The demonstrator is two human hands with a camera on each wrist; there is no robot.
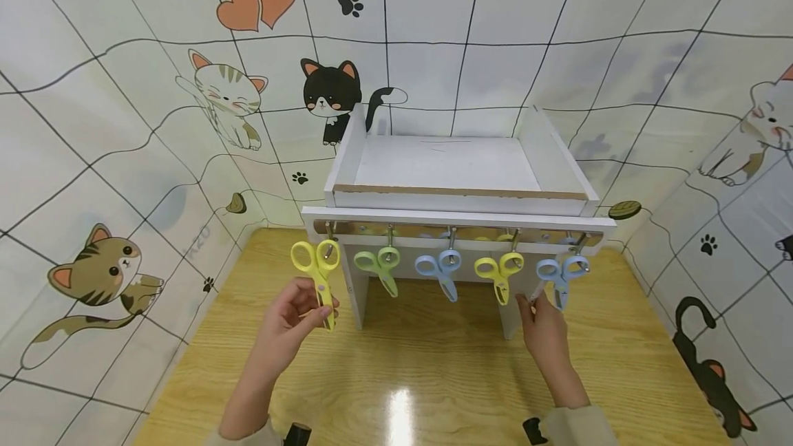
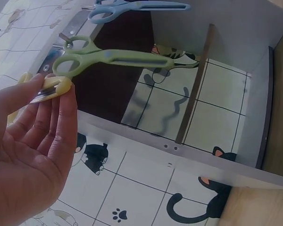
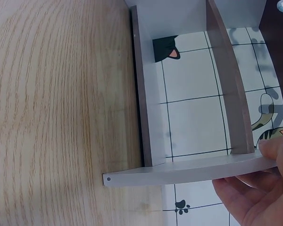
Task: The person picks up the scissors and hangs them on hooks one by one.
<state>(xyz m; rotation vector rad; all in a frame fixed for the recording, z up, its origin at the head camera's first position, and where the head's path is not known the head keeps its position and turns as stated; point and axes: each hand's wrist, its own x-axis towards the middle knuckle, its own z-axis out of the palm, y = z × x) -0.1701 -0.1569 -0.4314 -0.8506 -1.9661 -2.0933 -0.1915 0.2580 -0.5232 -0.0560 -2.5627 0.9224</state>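
My left hand (image 1: 288, 322) pinches the blade end of yellow scissors (image 1: 322, 283) between thumb and fingers. One handle ring of these scissors is at the leftmost hook (image 1: 330, 231) of a white shelf rack (image 1: 458, 204). Beside them hang green scissors (image 1: 385, 274), blue scissors (image 1: 444, 277), a second yellow pair (image 1: 501, 283) and, far right, another blue pair (image 1: 560, 282). In the right wrist view, my right hand (image 3: 264, 193) grips the rack's side panel (image 3: 188, 175), thumb on one face and fingers on the other.
The rack stands on a wood-grain table (image 1: 434, 377), with an open tray-like top (image 1: 446, 164). Behind and at both sides are white walls (image 1: 464, 81) with a grid and cartoon cats. A dark crossbar (image 2: 195, 84) spans the rack's legs.
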